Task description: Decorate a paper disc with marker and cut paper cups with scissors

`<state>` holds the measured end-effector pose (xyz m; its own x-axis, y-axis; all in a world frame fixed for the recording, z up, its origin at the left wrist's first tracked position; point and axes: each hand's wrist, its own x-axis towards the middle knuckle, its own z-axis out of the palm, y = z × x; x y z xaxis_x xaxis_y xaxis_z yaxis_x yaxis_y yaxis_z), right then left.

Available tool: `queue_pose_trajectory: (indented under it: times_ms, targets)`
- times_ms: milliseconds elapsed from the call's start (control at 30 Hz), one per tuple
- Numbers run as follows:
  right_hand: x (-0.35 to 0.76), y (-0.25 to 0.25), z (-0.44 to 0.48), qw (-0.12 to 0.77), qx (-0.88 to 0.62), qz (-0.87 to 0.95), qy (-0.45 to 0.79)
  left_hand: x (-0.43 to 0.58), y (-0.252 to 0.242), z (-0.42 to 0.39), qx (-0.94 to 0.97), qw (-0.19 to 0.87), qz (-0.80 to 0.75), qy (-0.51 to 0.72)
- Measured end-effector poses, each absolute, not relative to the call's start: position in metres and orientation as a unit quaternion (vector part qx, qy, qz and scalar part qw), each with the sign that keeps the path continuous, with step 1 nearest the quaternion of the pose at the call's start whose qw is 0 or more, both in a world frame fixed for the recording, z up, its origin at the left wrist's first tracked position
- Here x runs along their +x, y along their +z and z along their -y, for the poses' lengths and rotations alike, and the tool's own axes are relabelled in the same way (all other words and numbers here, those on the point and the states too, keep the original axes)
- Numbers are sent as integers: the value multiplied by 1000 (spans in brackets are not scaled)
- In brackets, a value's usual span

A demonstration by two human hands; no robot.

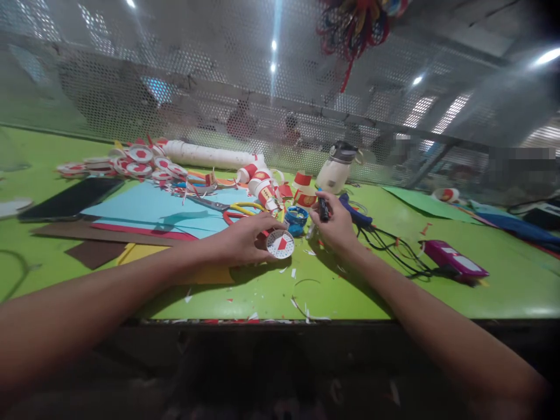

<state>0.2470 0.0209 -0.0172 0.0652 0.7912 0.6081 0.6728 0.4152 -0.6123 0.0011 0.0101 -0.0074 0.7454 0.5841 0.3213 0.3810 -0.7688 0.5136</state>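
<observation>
Green table (350, 297) parts left fingers (261, 221) holding a disc (280, 244) by its edge from right fingers (333, 202) clasping a marker (323, 209).

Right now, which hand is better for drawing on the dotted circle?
Probably the right hand: it holds the black pen near the dotted circle. The left hand is busy holding that circle.
</observation>
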Motion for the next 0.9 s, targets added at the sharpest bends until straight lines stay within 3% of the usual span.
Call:
queue_pose_trajectory:
  times_ms: [200, 400, 900]
  targets:
    - [250, -25, -29, 488, -557, 667, 81, -1, -9, -14, 869, 328, -295, 226]
    - [256, -29, -35, 471, -576, 664, 77, -2, -19, -23, 792, 517, -253, 203]
    - [264, -39, -46, 468, -565, 668, 130, -8, -3, -20, 747, 624, -161, 165]
